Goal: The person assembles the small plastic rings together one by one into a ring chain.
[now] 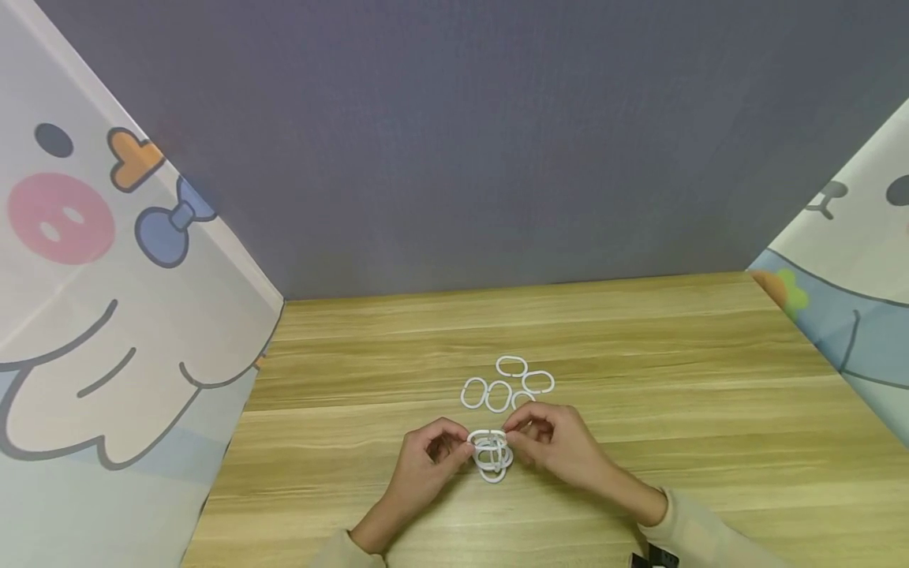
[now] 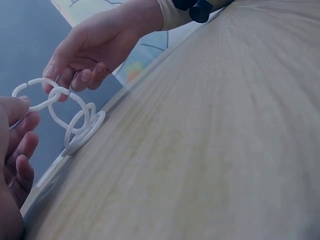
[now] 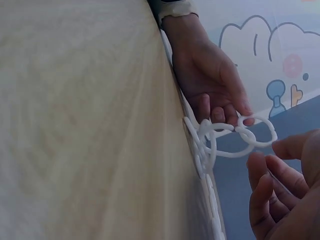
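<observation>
Between the two hands a white oval ring (image 1: 487, 434) is held up, its small gap on the far side. My left hand (image 1: 428, 467) pinches its left end between thumb and fingers. The right hand (image 1: 561, 446) pinches the other end with thumb and index finger. From this ring hangs another white ring (image 2: 52, 111), linked through it, as the left wrist view shows. More linked white rings (image 3: 198, 150) rest on the table below, overlapping in a small pile. In the right wrist view the left hand (image 3: 210, 75) is across from the right hand (image 3: 287, 195).
Several loose white rings (image 1: 499, 397) lie flat on the wooden table (image 1: 341, 355) beyond the hands, one partly behind the right hand. A grey panel (image 1: 454, 158) stands at the back, with cartoon-printed panels (image 1: 177, 315) at both sides.
</observation>
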Action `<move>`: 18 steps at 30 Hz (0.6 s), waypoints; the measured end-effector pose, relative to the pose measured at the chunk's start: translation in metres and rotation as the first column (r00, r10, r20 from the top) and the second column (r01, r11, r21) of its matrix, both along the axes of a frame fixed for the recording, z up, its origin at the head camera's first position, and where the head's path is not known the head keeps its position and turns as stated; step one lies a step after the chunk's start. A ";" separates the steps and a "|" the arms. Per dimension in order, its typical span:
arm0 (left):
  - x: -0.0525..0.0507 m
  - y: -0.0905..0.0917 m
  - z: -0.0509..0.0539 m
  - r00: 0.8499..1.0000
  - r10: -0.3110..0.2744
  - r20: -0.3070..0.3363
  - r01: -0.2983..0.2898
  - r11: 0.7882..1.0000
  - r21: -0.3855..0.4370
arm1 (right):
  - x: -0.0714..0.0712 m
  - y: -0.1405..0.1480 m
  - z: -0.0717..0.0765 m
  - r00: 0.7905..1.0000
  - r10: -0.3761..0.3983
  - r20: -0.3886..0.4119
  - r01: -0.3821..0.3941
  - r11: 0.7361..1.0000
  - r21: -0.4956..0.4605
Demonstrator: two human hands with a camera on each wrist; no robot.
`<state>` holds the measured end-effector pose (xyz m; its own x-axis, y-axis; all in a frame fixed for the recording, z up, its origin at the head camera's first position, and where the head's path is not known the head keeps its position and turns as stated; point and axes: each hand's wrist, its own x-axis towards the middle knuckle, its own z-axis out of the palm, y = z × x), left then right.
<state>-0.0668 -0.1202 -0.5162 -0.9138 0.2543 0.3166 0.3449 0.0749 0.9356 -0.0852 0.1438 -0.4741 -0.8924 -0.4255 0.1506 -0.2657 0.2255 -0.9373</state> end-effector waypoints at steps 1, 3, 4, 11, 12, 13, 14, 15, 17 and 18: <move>0.000 0.000 0.000 1.000 0.002 0.003 -0.002 1.000 0.000 | -0.001 0.001 0.001 1.000 -0.009 -0.002 0.009 1.000 -0.003; 0.000 0.001 0.001 1.000 0.002 0.008 -0.002 1.000 0.001 | -0.003 0.003 0.003 1.000 -0.029 -0.006 0.029 1.000 -0.004; 0.000 0.001 0.001 1.000 0.005 0.010 -0.005 1.000 0.000 | -0.004 0.004 0.003 0.999 -0.041 -0.008 0.041 0.999 -0.001; 0.002 0.000 0.000 0.999 0.014 0.030 -0.014 1.000 -0.018 | -0.012 0.011 0.006 0.992 -0.107 -0.072 0.110 0.993 0.032; 0.002 0.000 0.000 0.999 0.015 0.032 -0.014 1.000 -0.020 | -0.014 0.012 0.006 0.990 -0.112 -0.081 0.115 0.993 0.036; 0.002 0.000 0.000 0.999 0.015 0.033 -0.015 1.000 -0.022 | -0.015 0.013 0.006 0.989 -0.116 -0.090 0.120 0.992 0.044; 0.002 0.000 0.001 0.999 0.016 0.034 -0.015 1.000 -0.025 | -0.016 0.014 0.006 0.988 -0.119 -0.099 0.125 0.991 0.051; 0.002 0.000 0.001 0.999 0.016 0.034 -0.015 1.000 -0.027 | -0.018 0.015 0.006 0.986 -0.124 -0.108 0.131 0.989 0.062; 0.002 0.000 0.001 0.999 0.016 0.035 -0.015 0.999 -0.031 | -0.020 0.018 0.004 0.985 -0.126 -0.118 0.136 0.988 0.080; 0.002 0.000 0.002 0.999 0.013 0.035 -0.012 1.000 -0.029 | -0.022 0.019 0.003 0.985 -0.125 -0.121 0.136 0.987 0.085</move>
